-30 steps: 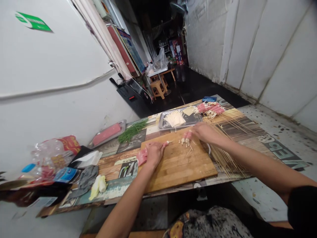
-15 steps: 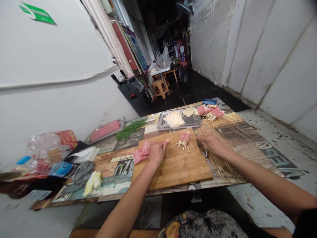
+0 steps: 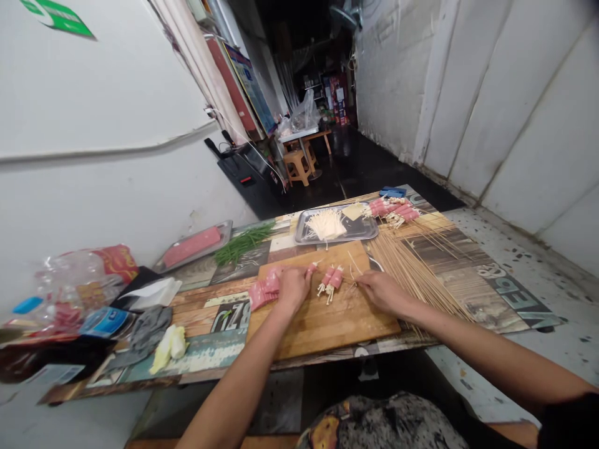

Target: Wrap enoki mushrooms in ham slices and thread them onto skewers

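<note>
On the wooden cutting board (image 3: 337,324), my left hand (image 3: 294,288) is closed around a meat-wrapped enoki roll (image 3: 312,268), its pale tips poking out. Under and left of that hand lie folded slices of pink meat (image 3: 262,290). My right hand (image 3: 381,292) pinches a thin bamboo skewer (image 3: 350,280) that points left at two enoki meat rolls (image 3: 331,279). The rolls sit side by side between my hands; how far the skewer runs into them is hard to make out. Loose enoki strands (image 3: 352,262) lie nearby.
Behind the board stands a metal tray (image 3: 365,232) with enoki mushrooms (image 3: 326,224). Finished skewers (image 3: 395,211) are stacked at its right, bare skewers (image 3: 416,268) below. Chives (image 3: 243,243), a meat tray (image 3: 191,246), cabbage leaves (image 3: 169,346) and a grey cloth (image 3: 147,330) lie left.
My right hand has come left over the board with the skewer, and the two rolls have shifted left and nearer me. The left hand keeps its place with its roll.
</note>
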Tool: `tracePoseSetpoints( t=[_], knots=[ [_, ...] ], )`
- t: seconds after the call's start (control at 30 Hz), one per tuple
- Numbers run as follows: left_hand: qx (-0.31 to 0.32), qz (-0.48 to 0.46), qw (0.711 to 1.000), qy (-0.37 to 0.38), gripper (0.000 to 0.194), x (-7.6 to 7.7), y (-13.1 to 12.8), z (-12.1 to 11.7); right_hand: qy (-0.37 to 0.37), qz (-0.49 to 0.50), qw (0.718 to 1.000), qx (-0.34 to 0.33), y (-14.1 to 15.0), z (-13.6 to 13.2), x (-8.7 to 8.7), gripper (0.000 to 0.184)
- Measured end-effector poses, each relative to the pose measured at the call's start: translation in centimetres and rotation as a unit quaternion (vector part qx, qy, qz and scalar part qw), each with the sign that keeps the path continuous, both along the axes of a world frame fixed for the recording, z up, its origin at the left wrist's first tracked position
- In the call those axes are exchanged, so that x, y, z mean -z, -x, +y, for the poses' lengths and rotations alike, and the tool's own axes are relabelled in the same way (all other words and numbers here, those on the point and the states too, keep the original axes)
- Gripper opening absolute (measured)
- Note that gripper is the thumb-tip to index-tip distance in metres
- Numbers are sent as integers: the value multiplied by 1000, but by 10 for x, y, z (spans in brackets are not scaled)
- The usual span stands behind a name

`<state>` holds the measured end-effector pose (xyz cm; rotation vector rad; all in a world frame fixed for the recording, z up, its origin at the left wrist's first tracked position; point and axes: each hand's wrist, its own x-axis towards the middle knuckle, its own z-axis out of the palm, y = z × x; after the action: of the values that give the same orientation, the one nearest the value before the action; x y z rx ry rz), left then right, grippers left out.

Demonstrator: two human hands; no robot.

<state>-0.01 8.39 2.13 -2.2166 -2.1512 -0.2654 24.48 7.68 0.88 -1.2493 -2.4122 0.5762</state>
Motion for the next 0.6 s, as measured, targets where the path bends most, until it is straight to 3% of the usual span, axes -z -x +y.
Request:
tracePoseSetpoints(
  t=[0.6],
  knots=[
    [-9, -43, 999, 15, 55, 0, 1, 2, 5, -54, 999, 3, 9, -1, -1, 32]
  ],
)
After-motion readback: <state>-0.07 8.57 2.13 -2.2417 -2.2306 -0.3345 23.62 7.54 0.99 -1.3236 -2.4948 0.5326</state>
